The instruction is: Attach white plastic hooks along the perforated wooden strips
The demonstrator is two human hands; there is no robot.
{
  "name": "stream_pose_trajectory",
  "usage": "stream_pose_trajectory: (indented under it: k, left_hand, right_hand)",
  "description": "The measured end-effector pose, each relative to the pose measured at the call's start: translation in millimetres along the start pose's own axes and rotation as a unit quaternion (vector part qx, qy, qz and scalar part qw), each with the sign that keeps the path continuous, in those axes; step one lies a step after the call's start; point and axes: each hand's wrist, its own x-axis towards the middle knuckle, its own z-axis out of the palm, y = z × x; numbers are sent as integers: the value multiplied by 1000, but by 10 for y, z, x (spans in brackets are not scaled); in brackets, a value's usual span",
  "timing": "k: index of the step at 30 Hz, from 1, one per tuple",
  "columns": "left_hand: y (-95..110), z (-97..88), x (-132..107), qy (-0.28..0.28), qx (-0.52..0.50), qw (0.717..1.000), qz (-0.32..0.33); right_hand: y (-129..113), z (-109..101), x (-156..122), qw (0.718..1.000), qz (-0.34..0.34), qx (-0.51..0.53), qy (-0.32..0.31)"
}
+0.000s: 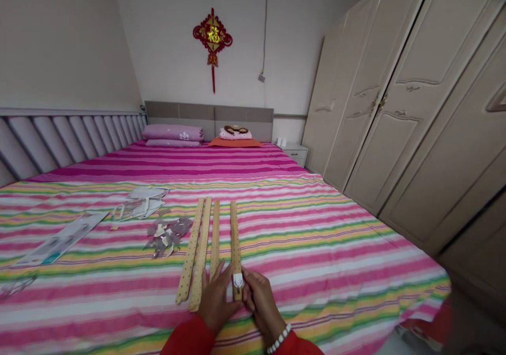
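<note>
A narrow wooden strip with a row of small holes (235, 239) points away from me on the striped sheet. On its near end sits a small white plastic hook (237, 280). My left hand (215, 301) closes on the strip's near end from the left, thumb by the end and fingers along the side. From the other side my right hand (261, 295), with a white bead bracelet at the wrist, pinches the strip's right edge beside the hook. Left of it lie a plain-looking strip (215, 228) and two wider strips with holes, one nearer (205, 244) and one outermost (190, 252).
Small grey and white pieces in clear wrappers (168, 236) lie left of the strips. Beyond are crumpled plastic bags (140, 204), and a long flat package (63, 239) lies farther left. Pillows (173, 132) rest by the headboard; a wardrobe (395, 107) stands right.
</note>
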Motion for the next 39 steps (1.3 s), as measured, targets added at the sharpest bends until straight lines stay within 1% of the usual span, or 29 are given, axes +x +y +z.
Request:
stream_pose_trajectory:
  k: [4,6,10,14,20,23,25,27,28,30,31,33,35,36,37,39]
  left_hand:
    - [-24,69,-55,56,16,998,20]
    - [-47,95,-97,75,33,996,37]
    - [-96,109,-153,56,49,995,63]
    - [-138,127,-146,42,66,993,84]
    - [-189,249,-104,18,65,995,75]
    - [-191,250,-108,-1,48,995,85]
    - [-212,161,-112,1,30,995,99]
    - [-296,-16,-102,50,-1,994,96]
    - [-374,-130,-89,93,-21,992,79]
    - [-606,-379,-45,185,-85,979,32]
    - [-752,-496,-17,218,-122,968,-8]
    - [-1062,-680,43,259,-170,948,-79]
    - [-1328,-782,101,277,-182,935,-127]
    - [-1424,-805,129,283,-182,931,-139]
    - [-1492,-815,156,286,-177,930,-145]
    - [-1548,-815,207,284,-159,934,-148]
  right_hand:
    - [-11,7,19,1000,14,2,4]
    - [-7,9,34,1000,19,3,5]
    - [20,20,68,1000,24,1,15]
    - [61,30,103,999,32,-15,35]
    - [73,49,138,996,45,-52,63]
    - [63,57,126,995,42,-63,64]
    - [55,56,106,996,35,-55,60]
    - [48,48,85,997,33,-41,49]
    - [48,42,77,998,35,-37,45]
    - [53,26,72,998,41,-34,40]
    - [61,16,74,998,44,-34,42]
    - [80,-4,82,997,48,-32,45]
    - [94,-19,87,997,49,-26,45]
    - [95,-21,86,998,50,-22,45]
    - [91,-21,82,998,51,-19,43]
    - [69,-11,67,998,53,-11,39]
